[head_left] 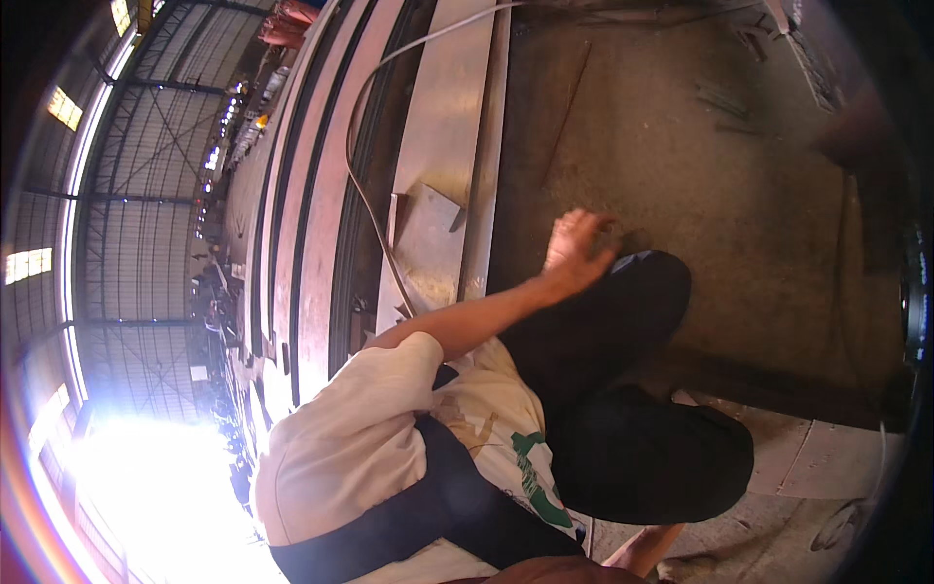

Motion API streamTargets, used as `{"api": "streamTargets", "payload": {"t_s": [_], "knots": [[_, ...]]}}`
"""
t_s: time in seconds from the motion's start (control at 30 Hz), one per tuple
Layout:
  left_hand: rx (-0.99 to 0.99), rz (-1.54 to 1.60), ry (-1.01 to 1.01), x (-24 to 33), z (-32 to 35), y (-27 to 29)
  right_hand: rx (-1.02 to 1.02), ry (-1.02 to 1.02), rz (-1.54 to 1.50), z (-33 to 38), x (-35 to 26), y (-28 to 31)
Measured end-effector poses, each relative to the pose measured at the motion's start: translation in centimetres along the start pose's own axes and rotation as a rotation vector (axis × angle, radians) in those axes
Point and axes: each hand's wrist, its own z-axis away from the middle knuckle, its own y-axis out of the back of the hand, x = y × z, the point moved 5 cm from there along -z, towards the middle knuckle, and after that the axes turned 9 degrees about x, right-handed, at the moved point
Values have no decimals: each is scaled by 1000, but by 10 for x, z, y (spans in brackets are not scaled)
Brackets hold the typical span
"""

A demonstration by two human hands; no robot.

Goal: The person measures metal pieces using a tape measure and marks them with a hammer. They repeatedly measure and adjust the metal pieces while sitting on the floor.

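Note:
My left hand (581, 248) reaches across above my dark-trousered knee (662, 282), its fingers bent, apart and slightly smeared by motion. Nothing shows between thumb and fingers. Just past the fingertips is a small dark blurred shape (635, 238) whose kind I cannot make out. To the left of that hand lies a long flat metal beam (448, 107), with an angled metal plate (428, 219) resting on it. My right hand does not show; a short stretch of bare skin (647, 547) at the lower edge may be an arm or a leg.
A grey cable (352, 146) loops over the beams. Several long steel bars (306, 195) run side by side at the left. A thin rod (567, 112) lies on the concrete floor (662, 165), with scrap pieces (720, 100) farther right. Bright glare (146, 487) fills the lower left.

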Motion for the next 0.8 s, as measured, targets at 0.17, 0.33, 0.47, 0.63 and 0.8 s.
{"api": "streamTargets", "payload": {"t_s": [0.17,0.33,0.47,0.63,0.8], "knots": [[337,-170,370,-202,33,48,-30,34,-15,-20,-4,11],[379,-537,956,-318,61,119,-59,73,-16,-36,-3,25],[328,-658,1051,-345,78,154,-87,119,-24,-48,-7,29],[240,-759,1097,-384,91,172,-107,150,-25,-61,-13,38],[213,-914,995,-464,89,232,-155,174,-46,-71,-25,38]]}}
